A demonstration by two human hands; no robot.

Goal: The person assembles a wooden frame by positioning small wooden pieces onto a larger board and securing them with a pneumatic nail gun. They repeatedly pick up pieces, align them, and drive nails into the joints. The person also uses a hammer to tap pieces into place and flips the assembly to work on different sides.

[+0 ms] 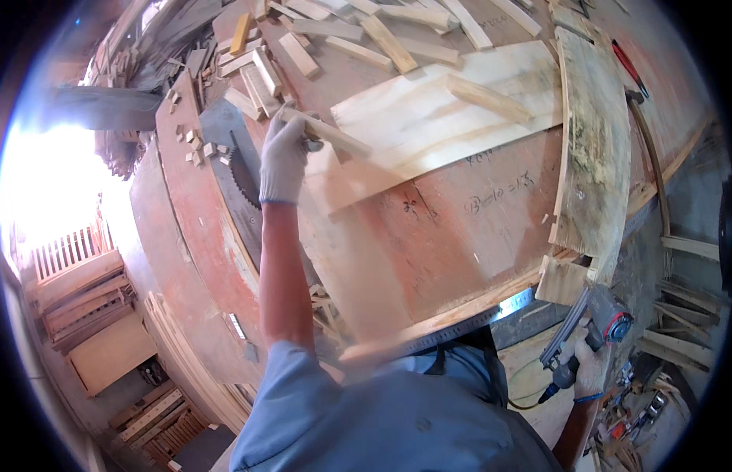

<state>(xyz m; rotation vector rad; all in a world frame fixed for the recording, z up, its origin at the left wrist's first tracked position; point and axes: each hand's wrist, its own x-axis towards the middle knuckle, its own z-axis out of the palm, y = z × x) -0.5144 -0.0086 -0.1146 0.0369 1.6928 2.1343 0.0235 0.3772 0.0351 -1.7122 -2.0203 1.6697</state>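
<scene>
My left hand, in a white knit glove, reaches far over the table and is closed on a short wooden block. The block sticks out to the right, above the left end of a pale plywood sheet. Low on the right, my gloved right hand is wrapped round the grip of a nail gun with a hose at its handle. The gun's nose lies close to the near end of a stained plank. Another wooden block rests on the plywood.
Left of my forearm, a circular saw blade stands up through a metal plate, with small offcuts beside it. Loose wooden blocks cover the far side. A red-handled tool and a hammer lie beyond the plank.
</scene>
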